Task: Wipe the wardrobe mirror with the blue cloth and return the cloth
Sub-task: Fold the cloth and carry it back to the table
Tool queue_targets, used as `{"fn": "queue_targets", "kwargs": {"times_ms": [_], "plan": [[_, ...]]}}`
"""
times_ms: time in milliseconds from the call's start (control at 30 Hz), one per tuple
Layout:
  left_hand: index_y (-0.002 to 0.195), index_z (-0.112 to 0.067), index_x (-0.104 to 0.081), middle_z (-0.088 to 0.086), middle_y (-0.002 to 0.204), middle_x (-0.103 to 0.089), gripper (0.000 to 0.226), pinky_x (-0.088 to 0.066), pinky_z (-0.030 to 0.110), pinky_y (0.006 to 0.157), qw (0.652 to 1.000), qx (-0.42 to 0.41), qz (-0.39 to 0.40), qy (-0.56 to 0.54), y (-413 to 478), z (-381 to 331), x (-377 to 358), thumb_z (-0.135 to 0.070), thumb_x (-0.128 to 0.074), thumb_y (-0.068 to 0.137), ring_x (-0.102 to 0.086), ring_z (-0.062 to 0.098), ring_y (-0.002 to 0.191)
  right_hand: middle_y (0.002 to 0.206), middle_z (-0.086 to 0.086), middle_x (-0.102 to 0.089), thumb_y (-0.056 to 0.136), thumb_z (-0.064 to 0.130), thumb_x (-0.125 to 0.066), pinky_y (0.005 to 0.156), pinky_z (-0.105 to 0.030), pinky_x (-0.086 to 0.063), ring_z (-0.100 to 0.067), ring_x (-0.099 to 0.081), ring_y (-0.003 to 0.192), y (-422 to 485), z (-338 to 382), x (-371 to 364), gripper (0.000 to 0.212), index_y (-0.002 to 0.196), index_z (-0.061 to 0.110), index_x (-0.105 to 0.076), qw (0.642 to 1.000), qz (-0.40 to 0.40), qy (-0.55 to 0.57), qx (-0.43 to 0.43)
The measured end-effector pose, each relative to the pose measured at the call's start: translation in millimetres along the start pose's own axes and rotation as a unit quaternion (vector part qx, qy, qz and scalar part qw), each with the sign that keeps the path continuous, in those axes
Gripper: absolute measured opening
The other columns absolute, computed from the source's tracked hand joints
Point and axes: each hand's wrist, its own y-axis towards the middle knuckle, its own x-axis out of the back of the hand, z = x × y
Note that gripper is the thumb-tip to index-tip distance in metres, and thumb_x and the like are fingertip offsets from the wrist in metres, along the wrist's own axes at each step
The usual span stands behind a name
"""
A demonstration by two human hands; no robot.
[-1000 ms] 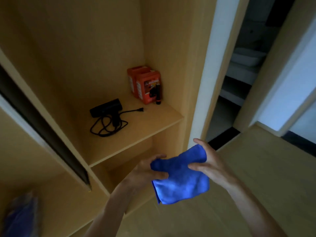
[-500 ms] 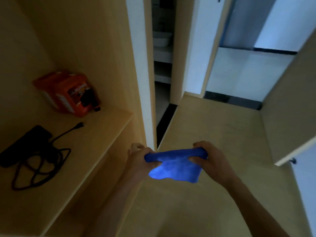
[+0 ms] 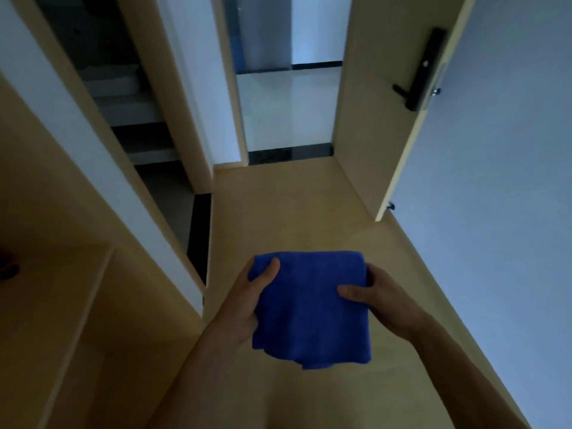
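Pinching opposite edges, left hand (image 3: 244, 308) and right hand (image 3: 382, 301) hold a folded, fuzzy blue cloth (image 3: 311, 308) — roughly square.

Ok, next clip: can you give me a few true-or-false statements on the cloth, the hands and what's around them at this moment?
1. The left hand and the right hand each grip a side of the blue cloth. True.
2. The cloth lies on a wardrobe shelf. False: it is held in the air above the wooden floor.
3. A black handle sits on the wooden door at the upper right. True.
4. The left thumb is tucked under the cloth. False: it lies on top of the cloth, near its upper left corner.
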Motion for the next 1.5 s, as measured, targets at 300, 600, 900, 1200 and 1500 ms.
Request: {"fn": "queue_targets", "kwargs": {"times_ms": [300,600,900,1200,1500], "plan": [[0.134,-0.020,-0.063,0.001,0.129,-0.073,0.054,-0.052,0.043,0.105,0.985,0.073,0.113,0.106,20,25,-105,-0.052,-0.072,0.091,-0.070,0.019,0.119,0.122,0.007,-0.071,0.105,0.038,-0.050,0.089,-0.038,-0.057,-0.015,-0.069,0.110,-102,-33,80,0.024,0.128,0.043,-0.051,0.981,-0.187,0.013,0.043],[0.136,-0.029,-0.057,-0.006,0.127,-0.073,0.066,-0.055,0.040,0.099,0.955,0.111,0.194,0.196,-4,74,-230,-0.066,-0.068,0.083,-0.071,0.015,0.115,0.121,0.010,-0.071,0.078,0.046,-0.084,0.088,-0.033,-0.059,-0.011,-0.070,0.108,-226,-67,147,0.067,0.133,0.040,-0.046,0.953,-0.293,0.077,0.004],[0.135,-0.010,-0.063,0.009,0.132,-0.071,0.052,-0.052,0.040,0.100,0.917,0.126,0.348,0.152,-36,110,-340,-0.042,-0.072,0.094,-0.068,0.023,0.123,0.106,0.011,-0.074,0.071,0.057,-0.081,0.078,-0.031,-0.059,-0.006,-0.072,0.092,-335,-87,180,0.055,0.114,0.028,-0.062,0.867,-0.497,0.042,-0.011],[0.140,-0.032,-0.053,-0.003,0.133,-0.071,0.054,-0.058,0.031,0.091,0.823,0.214,0.469,0.240,-53,160,-409,-0.059,-0.063,0.094,-0.068,0.015,0.122,0.116,0.008,-0.073,0.091,0.050,-0.061,0.098,-0.043,-0.054,-0.012,-0.068,0.112,-413,-115,173,0.026,0.115,0.040,-0.066,0.814,-0.574,0.094,0.004],[0.137,-0.018,-0.064,0.012,0.140,-0.066,0.051,-0.056,0.044,0.098,0.687,0.342,0.585,0.263,-56,206,-473,-0.044,-0.074,0.094,-0.063,0.030,0.129,0.117,-0.007,-0.073,0.099,0.031,-0.064,0.096,-0.046,-0.055,-0.025,-0.070,0.111,-463,-135,160,0.029,0.123,0.015,-0.063,0.712,-0.675,0.193,0.029]]}}
